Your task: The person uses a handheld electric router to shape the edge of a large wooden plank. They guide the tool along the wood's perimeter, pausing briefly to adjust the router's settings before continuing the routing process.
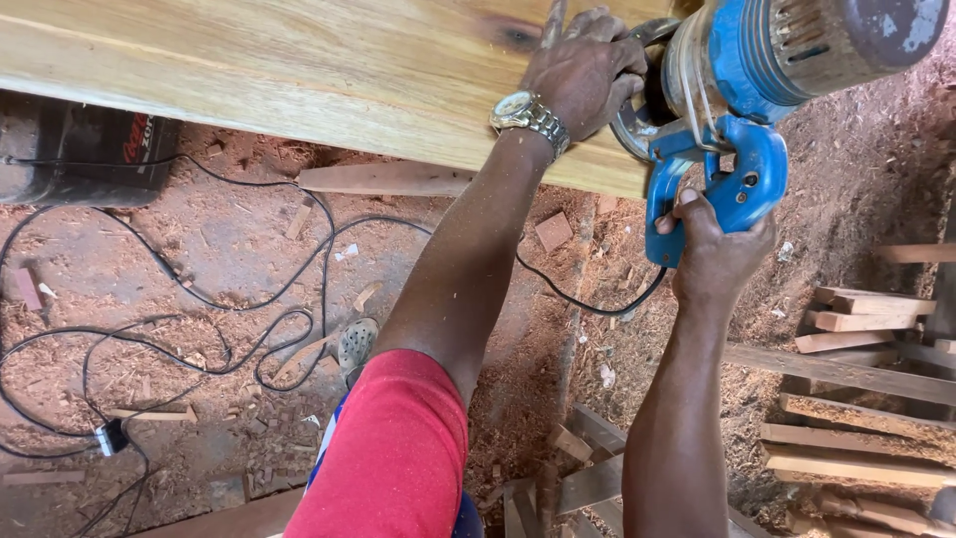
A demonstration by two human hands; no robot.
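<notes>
Sawdust covers pretty much the whole dirt floor in this workshop, with black cable looped all over it. Up top, one wide pale plank lies across, and one blue power tool sits at its near edge. The right hand has its fingers clenched round the blue handle; the left hand, wristwatch on, presses down on the plank just beside the tool's base, fingers curled at the tool's round guard. How much of the edge is already worked is hard to tell, no clear cut line shows. Offcuts are stacked at the right, roughly eight sticks.
</notes>
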